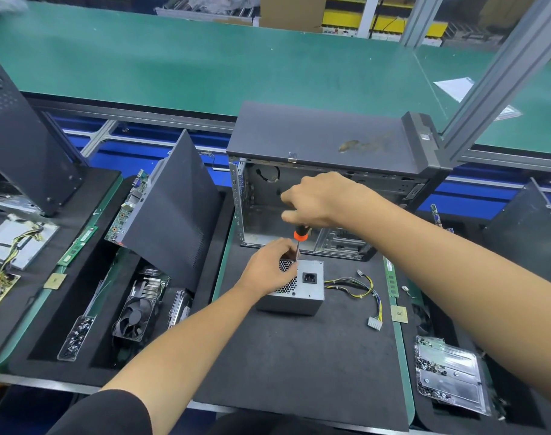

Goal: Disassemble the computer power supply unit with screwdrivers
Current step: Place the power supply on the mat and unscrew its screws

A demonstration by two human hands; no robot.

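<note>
A grey metal power supply unit (pixel 294 290) is seen standing on a black foam mat (pixel 299 356) on the worktop, just in front of an opened computer case (pixel 318 183). Its upward face carries a honeycomb vent grille and a black mains socket, and a bundle of yellow and black cables (pixel 362 287) runs from its right side across the mat to a white connector (pixel 374 323).

The unit is steadied by the left hand (pixel 269 266), whose grip is curled over the grille corner, with the fingertips pinched around the shaft of a screwdriver (pixel 299 238). The screwdriver is held upright, its black and orange handle enclosed from above by the right hand (pixel 318 199), whose grip is wrapped tightly round it. The tip is set at the top edge of the unit, beside the grille.

Much of the grille is covered by the left hand, and the screw under the tip cannot be made out. The upper handle is hidden inside the right fist. The interior of the case is partly blocked by the right hand and forearm.

No brand or label can be read on the unit; the marking around the socket is too small to decipher. To the left, a cooling fan (pixel 136 318), a tray of small screws (pixel 75 339) and a green memory stick (pixel 78 244) are laid out, and a clear bag of screws (pixel 450 375) lies at the right.
</note>
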